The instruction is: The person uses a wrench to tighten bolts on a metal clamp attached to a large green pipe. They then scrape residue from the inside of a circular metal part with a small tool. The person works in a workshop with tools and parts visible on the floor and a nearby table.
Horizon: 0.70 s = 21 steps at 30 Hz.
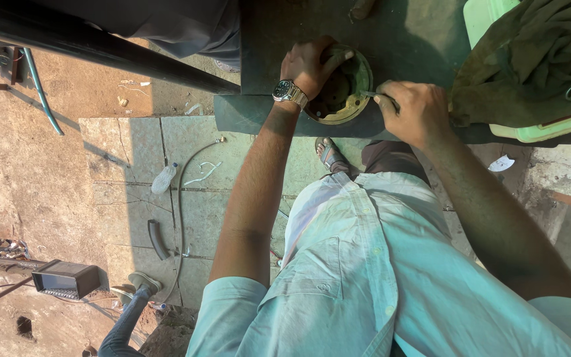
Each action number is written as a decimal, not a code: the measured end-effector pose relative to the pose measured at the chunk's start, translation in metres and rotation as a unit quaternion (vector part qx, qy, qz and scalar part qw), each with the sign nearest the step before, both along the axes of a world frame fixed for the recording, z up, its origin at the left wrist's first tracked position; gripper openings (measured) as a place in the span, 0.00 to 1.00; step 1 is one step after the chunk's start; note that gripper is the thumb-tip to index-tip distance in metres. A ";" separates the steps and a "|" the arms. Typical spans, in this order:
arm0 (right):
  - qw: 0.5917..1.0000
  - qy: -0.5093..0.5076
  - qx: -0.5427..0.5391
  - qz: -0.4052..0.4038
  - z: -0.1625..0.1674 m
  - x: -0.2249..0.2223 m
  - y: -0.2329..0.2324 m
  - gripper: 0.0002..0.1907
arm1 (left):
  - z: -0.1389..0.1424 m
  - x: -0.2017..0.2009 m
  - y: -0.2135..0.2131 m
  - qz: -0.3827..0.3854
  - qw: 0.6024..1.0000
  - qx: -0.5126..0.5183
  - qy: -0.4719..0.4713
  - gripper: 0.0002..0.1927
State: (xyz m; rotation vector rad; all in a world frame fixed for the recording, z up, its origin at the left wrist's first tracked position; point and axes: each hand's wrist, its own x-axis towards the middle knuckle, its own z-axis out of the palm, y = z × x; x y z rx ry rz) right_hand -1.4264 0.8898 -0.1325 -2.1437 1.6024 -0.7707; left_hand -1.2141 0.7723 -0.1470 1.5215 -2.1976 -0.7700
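Far left, ground level: bent green hose (39,89) on packed earth, a dark metal box w/ slotted face (66,279) lower down, and another person's leg in blue jeans w/ grey shoe (130,311) at bottom edge. On the stone paving: crushed clear plastic bottle (164,178), short black curved rubber tube (156,239), thin grey cable (181,198). Long black pipe (100,49) runs diagonally across upper left.

Centre: dark green-grey workbench top (404,39). Left hand (306,66), steel wristwatch (289,92) on the wrist, lies over the left rim of a round, worn brass-coloured metal housing w/ dark hollow centre (340,86); fingers curled and pressed on the rim, thumb hooked toward the hollow. Housing sits at the near edge of the bench, opening facing up, directly betw. both hands.

Right of it: right hand (412,112), fingers closed tight, pinching a thin pale metal tool or pin (367,94). Its long axis runs approx. horizontal, tip pointing left at the housing's right rim, touching or just short of it; cannot tell which. Left hand is on the housing; right hand is just beside it, reaching it via the tool only.

Far right: olive-brown crumpled cloth (536,59) draped over a pale green plastic box (536,129) on the bench. Scrap of white paper (501,163) on the ground below.
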 end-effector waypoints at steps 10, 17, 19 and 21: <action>0.993 0.074 -0.087 0.015 0.010 0.004 -0.049 0.07 | -0.004 -0.003 0.011 0.104 0.994 -0.022 0.016 0.25; 0.979 0.145 -0.141 0.030 0.014 0.014 -0.072 0.01 | -0.007 -0.005 0.019 0.232 0.973 0.007 -0.007 0.26; 0.979 0.148 -0.137 0.028 0.013 0.013 -0.066 0.02 | -0.007 -0.004 0.018 0.226 0.974 0.007 -0.008 0.26; 0.986 0.128 -0.101 0.025 0.012 0.012 -0.052 0.02 | -0.008 -0.002 0.017 0.225 0.974 0.009 -0.010 0.26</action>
